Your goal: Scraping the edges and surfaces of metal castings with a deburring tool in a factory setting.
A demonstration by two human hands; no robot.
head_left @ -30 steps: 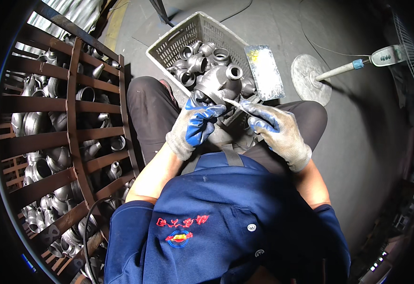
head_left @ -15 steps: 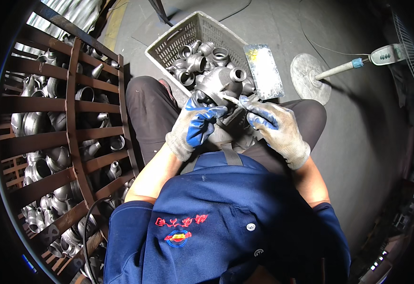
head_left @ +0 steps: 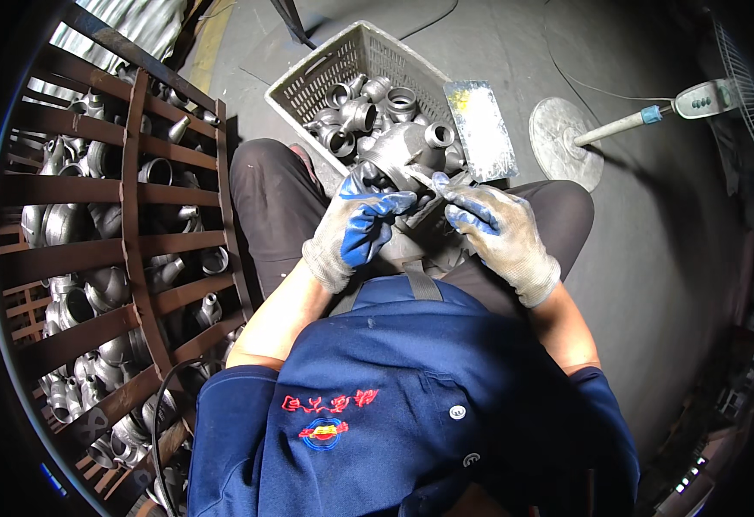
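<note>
Between my knees, at the near edge of a grey plastic crate, I hold a large grey metal casting with a round, pipe-like opening on its far right side. My left hand, in a white glove with a blue coated palm, is closed around the near left side of the casting. My right hand, gloved the same way, pinches a slim, light-coloured tool. The tool's tip lies against or very close to the casting's near side; its exact kind cannot be made out. My fingers hide part of both things.
Several smaller metal castings fill the crate. A shiny metal sheet leans at its right side. Further right stands a fan with a round base. On my left, a rusty barred metal cage holds many more castings.
My right hand has shifted slightly left with the slim tool. The casting has turned a little, its round opening moving slightly right. My left hand keeps its grip.
</note>
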